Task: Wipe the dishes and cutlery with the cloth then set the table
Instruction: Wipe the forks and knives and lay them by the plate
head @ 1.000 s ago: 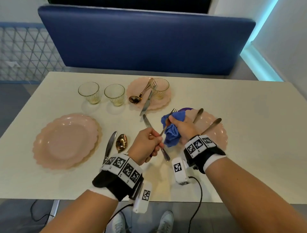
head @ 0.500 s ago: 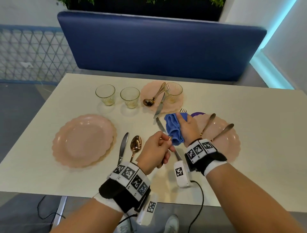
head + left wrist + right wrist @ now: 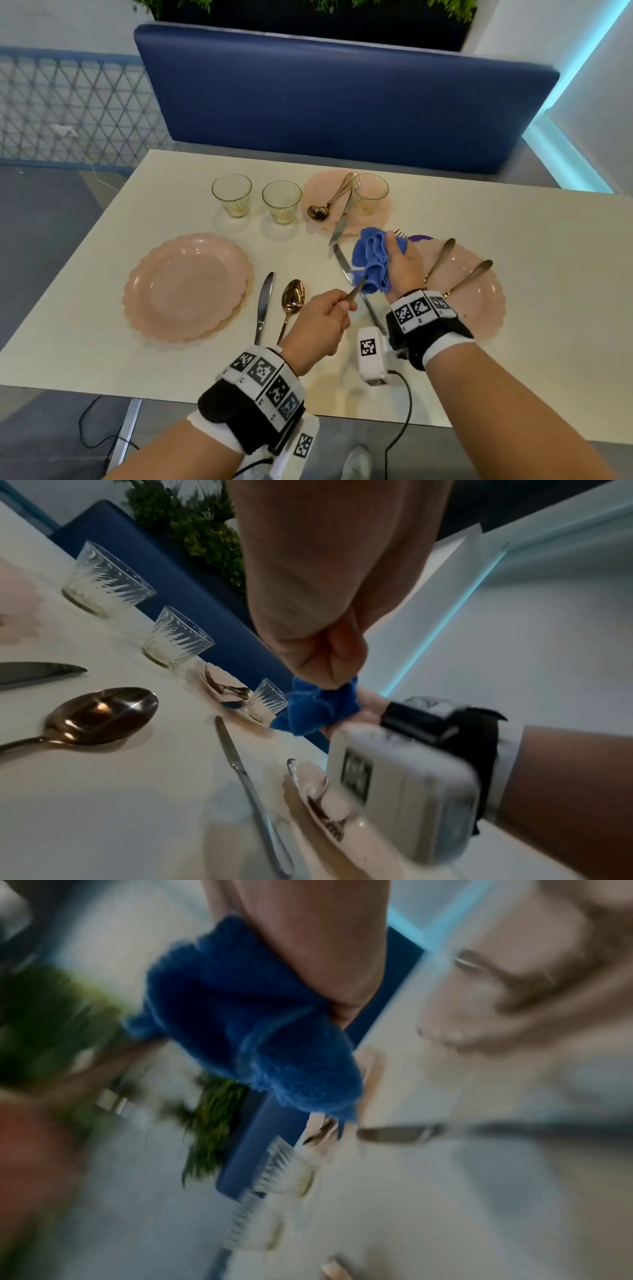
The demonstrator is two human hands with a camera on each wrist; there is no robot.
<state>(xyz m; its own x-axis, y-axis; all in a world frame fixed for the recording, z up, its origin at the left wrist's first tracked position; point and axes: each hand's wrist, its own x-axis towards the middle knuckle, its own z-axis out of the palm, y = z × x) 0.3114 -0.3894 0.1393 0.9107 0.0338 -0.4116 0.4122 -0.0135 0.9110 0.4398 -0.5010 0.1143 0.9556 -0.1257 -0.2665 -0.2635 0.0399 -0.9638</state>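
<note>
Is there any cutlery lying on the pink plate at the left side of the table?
No, the left pink plate is bare; the knife and gold spoon lie beside it on the table.

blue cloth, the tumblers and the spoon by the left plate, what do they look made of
Blue cloth: soft fuzzy fabric, likely microfibre, bunching into folds.
Tumblers: clear, yellow-tinted pressed glass with a ribbed pattern, by the look.
Spoon: polished metal with a gold or copper finish, mirror-like reflections.
</note>
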